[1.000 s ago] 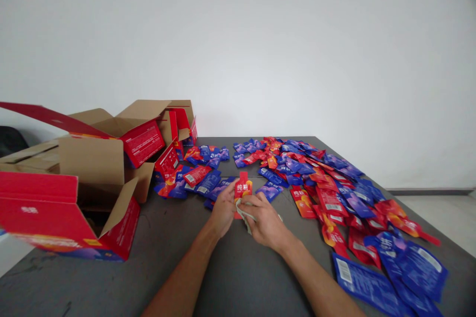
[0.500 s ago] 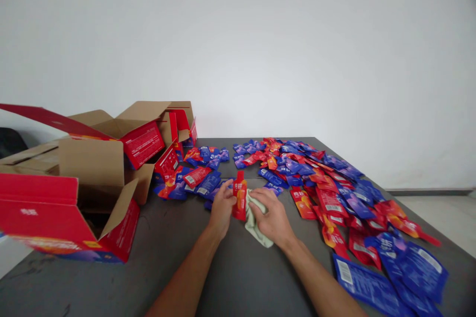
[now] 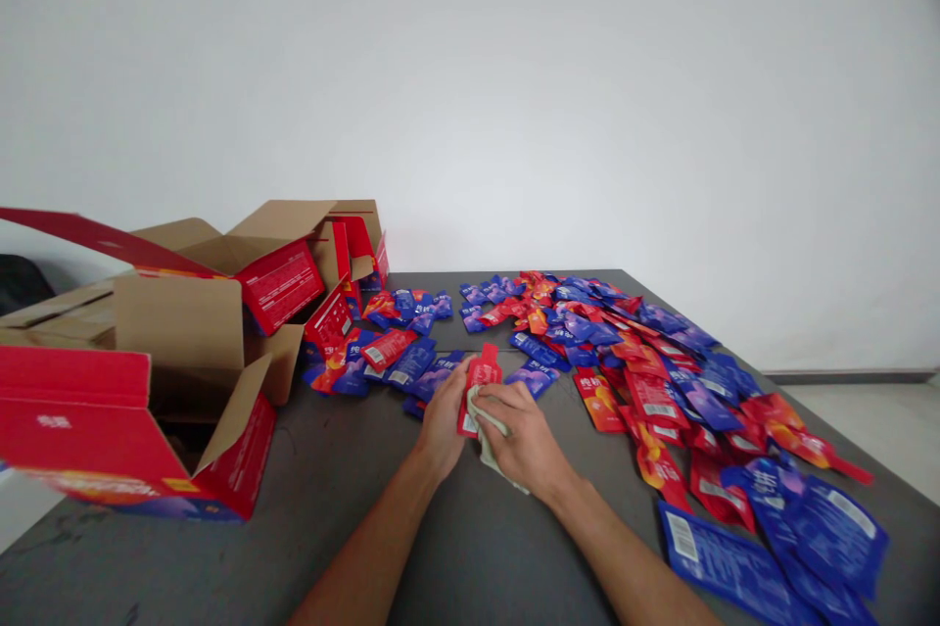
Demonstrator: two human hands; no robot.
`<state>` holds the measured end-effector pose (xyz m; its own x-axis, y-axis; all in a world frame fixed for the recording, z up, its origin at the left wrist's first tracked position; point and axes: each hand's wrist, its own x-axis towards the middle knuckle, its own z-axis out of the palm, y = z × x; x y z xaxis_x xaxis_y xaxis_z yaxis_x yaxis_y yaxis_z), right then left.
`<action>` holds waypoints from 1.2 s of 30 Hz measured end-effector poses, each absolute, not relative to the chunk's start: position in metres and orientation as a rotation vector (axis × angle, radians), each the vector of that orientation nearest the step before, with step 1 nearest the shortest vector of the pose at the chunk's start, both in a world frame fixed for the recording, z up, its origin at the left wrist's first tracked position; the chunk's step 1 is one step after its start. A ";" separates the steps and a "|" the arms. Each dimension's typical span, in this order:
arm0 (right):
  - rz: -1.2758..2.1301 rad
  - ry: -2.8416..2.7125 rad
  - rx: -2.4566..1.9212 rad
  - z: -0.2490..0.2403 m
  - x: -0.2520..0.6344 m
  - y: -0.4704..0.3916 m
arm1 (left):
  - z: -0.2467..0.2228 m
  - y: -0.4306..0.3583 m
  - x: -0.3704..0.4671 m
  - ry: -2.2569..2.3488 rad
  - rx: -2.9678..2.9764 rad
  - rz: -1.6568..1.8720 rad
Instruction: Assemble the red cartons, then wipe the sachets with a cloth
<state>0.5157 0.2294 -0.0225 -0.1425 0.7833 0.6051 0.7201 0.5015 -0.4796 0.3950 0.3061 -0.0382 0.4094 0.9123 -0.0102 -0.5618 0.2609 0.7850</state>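
Over the middle of the dark table, my left hand [image 3: 443, 420] is closed on the lower left side of a red pouch [image 3: 485, 368] with a narrow top. My right hand [image 3: 523, 435] grips a pale green cloth [image 3: 493, 457] and presses it against the front of that pouch, so much of the pouch's face is hidden. Just beyond my hands lie blue pouches [image 3: 535, 375]. A red and orange pouch [image 3: 598, 401] lies flat to the right of my right hand.
A large heap of red and blue pouches [image 3: 650, 381] spreads along the table's right side. A smaller group of pouches [image 3: 397, 357] lies left of centre. Open red cartons [image 3: 80, 410] with raised flaps stand at the left. A white wall [image 3: 470, 97] rises behind the table [image 3: 330, 508].
My right hand has brought the cloth leftward onto the red pouch's face. The pouch has turned and tilted, its orange-printed side no longer showing, and my left hand has shifted slightly around it.
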 end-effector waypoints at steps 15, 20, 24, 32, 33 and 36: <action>-0.059 -1.809 -1.346 -0.018 0.531 0.233 | -0.036 0.297 0.393 0.458 0.791 0.898; 0.100 -2.025 -1.233 -0.012 0.505 0.225 | -0.027 0.300 0.392 0.492 0.725 1.002; 0.143 -2.020 -1.216 -0.009 0.500 0.223 | -0.023 0.301 0.394 0.494 0.750 1.016; 0.090 -1.658 -1.484 -0.033 0.526 0.237 | -0.028 0.308 0.387 0.612 0.960 1.063; 0.062 -1.602 -1.559 -0.040 0.533 0.240 | -0.029 0.310 0.384 0.663 1.043 1.101; 0.040 -1.508 -1.754 -0.057 0.556 0.249 | -0.033 0.316 0.378 0.846 1.430 1.229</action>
<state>0.5559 0.2491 -0.0571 0.2870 0.8412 0.4583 0.8160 0.0359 -0.5769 0.3780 0.3164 -0.0326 0.2306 0.9411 0.2474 -0.1053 -0.2287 0.9678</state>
